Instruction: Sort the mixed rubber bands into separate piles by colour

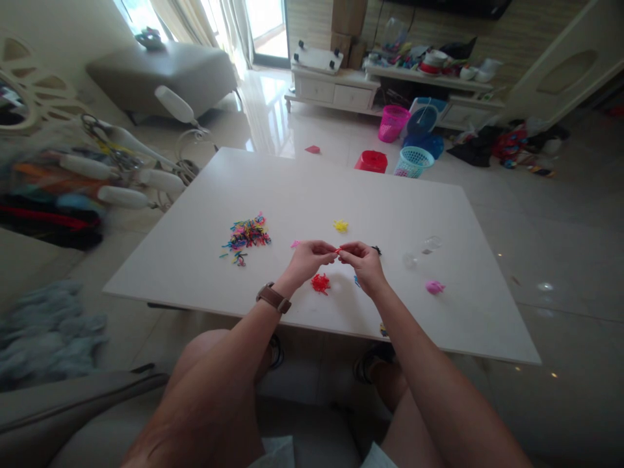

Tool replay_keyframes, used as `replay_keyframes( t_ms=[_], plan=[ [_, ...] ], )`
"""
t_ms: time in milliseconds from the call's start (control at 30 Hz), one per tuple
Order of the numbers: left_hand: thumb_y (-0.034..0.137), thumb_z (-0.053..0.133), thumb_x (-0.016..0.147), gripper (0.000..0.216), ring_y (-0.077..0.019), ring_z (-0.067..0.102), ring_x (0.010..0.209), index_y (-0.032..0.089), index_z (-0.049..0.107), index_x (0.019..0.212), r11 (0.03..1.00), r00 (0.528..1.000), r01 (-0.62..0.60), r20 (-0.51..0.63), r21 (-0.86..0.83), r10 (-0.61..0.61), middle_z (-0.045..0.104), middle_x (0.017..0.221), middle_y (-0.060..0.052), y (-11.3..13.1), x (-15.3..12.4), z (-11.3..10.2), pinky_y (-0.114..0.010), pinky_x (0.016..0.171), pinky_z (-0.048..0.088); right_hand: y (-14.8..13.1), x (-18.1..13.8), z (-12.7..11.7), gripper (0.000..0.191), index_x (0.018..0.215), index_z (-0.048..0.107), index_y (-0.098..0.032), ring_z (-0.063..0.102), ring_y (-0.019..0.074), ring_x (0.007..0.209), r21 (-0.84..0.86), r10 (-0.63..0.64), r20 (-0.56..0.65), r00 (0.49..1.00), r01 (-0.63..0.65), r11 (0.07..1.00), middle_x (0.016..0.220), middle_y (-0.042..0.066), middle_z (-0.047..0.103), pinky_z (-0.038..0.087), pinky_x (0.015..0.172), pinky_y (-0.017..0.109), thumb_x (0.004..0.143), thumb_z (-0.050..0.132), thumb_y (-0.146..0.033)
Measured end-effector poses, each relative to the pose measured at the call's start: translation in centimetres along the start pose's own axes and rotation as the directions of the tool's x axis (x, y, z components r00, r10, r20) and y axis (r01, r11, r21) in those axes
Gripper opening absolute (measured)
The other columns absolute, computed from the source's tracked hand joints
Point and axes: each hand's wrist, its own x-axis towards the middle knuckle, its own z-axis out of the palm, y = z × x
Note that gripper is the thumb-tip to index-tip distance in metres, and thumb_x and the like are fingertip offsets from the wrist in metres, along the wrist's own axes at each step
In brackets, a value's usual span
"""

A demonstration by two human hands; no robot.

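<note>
My left hand (309,259) and my right hand (363,262) meet over the middle of the white table (439,325). Both pinch a small red rubber band (337,250) stretched between their fingertips. Just below my hands lies a little heap of red bands (320,283). A mixed pile of coloured bands (246,236) sits to the left. A small yellow heap (340,225) lies beyond my hands, a pink one (434,286) to the right, and a blue bit (356,281) peeks out under my right hand. A brown watch (273,298) is on my left wrist.
A clear glassy object (431,244) stands right of my hands. Beyond the table sit a red tub (371,161), a teal basket (413,162) and a pink basket (392,123) on the glossy floor. A white rack (121,175) stands left.
</note>
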Motion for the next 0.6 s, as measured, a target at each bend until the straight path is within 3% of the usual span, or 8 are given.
replay_keyframes(
  t_ms=[333,467,600],
  plan=[
    [0.037,0.083,0.069,0.027,-0.0176,0.069,0.071,0.015,0.071,0.079,0.997,0.998,0.038,-0.052,-0.072,-0.042,0.072,0.075,-0.008,0.2,0.1,0.1,-0.032,0.071,0.055,0.0,0.2,-0.3,0.019,0.082,0.07,-0.019,0.063,0.0145,0.064,-0.026,-0.012,-0.093,0.996,0.009,1.0,0.07,0.001,0.069,0.053,0.068,0.03,0.066,0.071,-0.028],
    [0.033,0.08,0.071,0.021,-0.0171,0.068,0.07,0.015,0.074,0.079,1.0,0.993,0.0,-0.12,0.004,0.0,0.072,0.077,-0.007,0.3,0.2,-0.5,-0.03,0.069,0.054,0.2,0.0,-0.5,0.015,0.08,0.068,-0.019,0.063,0.0156,0.063,-0.275,0.018,0.022,1.0,-0.011,0.961,0.067,0.001,0.069,0.051,0.064,0.029,0.066,0.066,-0.023],
    [0.029,0.077,0.071,0.014,-0.0167,0.065,0.065,0.016,0.075,0.075,0.977,0.994,-0.037,-0.092,0.209,0.057,0.071,0.069,-0.006,0.2,0.4,-1.4,-0.028,0.063,0.05,1.0,-0.9,0.1,0.012,0.077,0.067,-0.021,0.062,0.0149,0.065,-0.614,-0.037,0.167,0.985,0.133,0.778,0.067,-0.001,0.068,0.046,0.065,0.027,0.068,0.061,-0.016]
  ],
)
